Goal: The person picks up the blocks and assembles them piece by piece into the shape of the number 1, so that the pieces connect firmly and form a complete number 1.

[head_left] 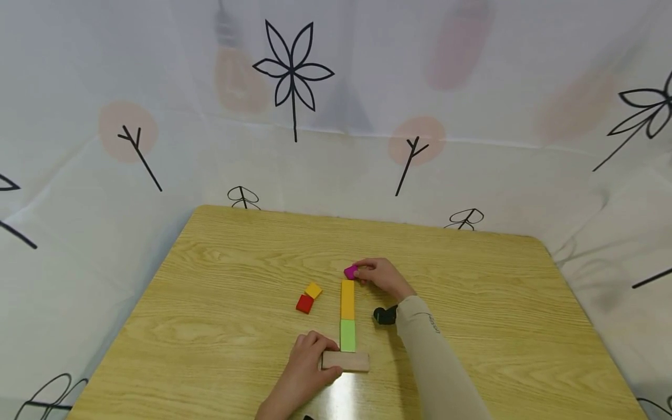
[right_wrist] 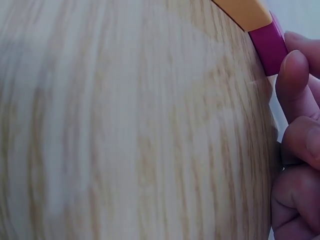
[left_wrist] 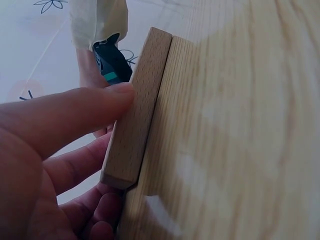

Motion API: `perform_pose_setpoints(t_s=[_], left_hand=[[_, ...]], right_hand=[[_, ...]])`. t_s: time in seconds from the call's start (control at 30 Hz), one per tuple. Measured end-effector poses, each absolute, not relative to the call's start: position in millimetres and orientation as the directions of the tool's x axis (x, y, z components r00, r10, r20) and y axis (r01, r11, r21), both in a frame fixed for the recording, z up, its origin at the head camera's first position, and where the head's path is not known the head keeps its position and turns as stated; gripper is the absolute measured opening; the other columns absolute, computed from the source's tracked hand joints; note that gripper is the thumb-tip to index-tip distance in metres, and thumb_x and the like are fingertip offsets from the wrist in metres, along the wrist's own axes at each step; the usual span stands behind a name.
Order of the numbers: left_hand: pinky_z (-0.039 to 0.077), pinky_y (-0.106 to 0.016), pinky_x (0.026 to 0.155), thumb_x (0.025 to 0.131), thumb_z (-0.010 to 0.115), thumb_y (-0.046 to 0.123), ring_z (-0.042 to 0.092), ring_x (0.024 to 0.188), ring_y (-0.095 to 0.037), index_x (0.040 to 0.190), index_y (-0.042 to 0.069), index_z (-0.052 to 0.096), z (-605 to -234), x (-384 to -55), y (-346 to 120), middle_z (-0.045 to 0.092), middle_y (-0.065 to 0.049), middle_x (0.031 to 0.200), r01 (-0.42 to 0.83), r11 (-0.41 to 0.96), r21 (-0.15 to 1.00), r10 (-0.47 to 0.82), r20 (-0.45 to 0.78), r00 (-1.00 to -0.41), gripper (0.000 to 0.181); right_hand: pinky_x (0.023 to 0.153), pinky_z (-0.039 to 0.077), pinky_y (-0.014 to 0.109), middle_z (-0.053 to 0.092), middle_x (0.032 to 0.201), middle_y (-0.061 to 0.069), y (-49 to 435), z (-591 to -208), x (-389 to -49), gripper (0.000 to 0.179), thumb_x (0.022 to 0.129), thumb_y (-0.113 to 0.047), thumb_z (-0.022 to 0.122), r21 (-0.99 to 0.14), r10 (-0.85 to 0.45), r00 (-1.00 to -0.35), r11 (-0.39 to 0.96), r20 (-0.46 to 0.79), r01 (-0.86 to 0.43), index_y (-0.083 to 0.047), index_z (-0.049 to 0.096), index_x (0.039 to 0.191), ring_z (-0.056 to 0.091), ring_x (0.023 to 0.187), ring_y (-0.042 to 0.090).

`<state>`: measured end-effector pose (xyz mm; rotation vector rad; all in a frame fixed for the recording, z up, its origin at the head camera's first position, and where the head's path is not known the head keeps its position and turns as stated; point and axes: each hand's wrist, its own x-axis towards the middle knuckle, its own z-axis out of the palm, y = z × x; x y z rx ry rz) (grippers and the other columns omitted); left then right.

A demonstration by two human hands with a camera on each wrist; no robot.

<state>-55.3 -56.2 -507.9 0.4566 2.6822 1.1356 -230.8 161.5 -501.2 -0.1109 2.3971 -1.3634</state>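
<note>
A plain wooden block lies crosswise on the table, and my left hand grips its left end between thumb and fingers. From its far side a light green block and a longer yellow-orange block run away from me in a line. At the far end of that line, my right hand pinches a small magenta block. The right wrist view has this magenta block against the end of the orange block. Part of the magenta block is hidden by my fingertips.
Left of the line lie a red block and a small yellow block, their corners close together. A dark device is at my right wrist. The wood-grain table ends at a white printed cloth behind.
</note>
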Motion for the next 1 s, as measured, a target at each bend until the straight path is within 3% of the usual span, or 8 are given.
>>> perform_pose_setpoints(t_s=[0.27,0.6,1.0], left_hand=[[0.032,-0.03,0.074,0.075,0.067,0.042,0.034,0.089,-0.013,0.094,0.028,0.058,-508.3,-54.3,-56.6,0.043,0.012,0.095,0.203,0.665,0.719,0.348,-0.058,-0.936,0.025],[0.033,-0.031,0.075,0.076,0.065,0.046,0.034,0.09,-0.012,0.096,0.029,0.057,-508.1,-55.2,-55.5,0.043,0.013,0.095,0.197,0.652,0.732,0.356,-0.066,-0.932,0.027],[0.034,-0.032,0.076,0.08,0.058,0.05,0.037,0.091,-0.013,0.098,0.023,0.059,-500.9,-56.1,-54.5,0.045,0.01,0.097,0.158,0.664,0.73,0.341,-0.108,-0.934,0.033]], right_hand=[[0.064,0.039,0.029,0.064,0.082,0.0,160.9,-502.5,-230.3,0.035,0.08,-0.033,0.065,-0.817,-0.232,-0.929,0.565,-0.289,0.113,-0.019,0.062,0.112,0.051,0.069,0.017],[0.065,0.039,0.029,0.063,0.082,0.001,161.5,-498.5,-229.8,0.035,0.08,-0.033,0.065,-0.811,-0.218,-0.93,0.572,-0.296,0.125,-0.019,0.062,0.112,0.052,0.07,0.018],[0.063,0.037,0.029,0.06,0.082,0.002,163.6,-499.4,-228.9,0.037,0.079,-0.036,0.065,-0.802,-0.225,-0.933,0.589,-0.282,0.101,-0.02,0.061,0.112,0.047,0.07,0.017]])
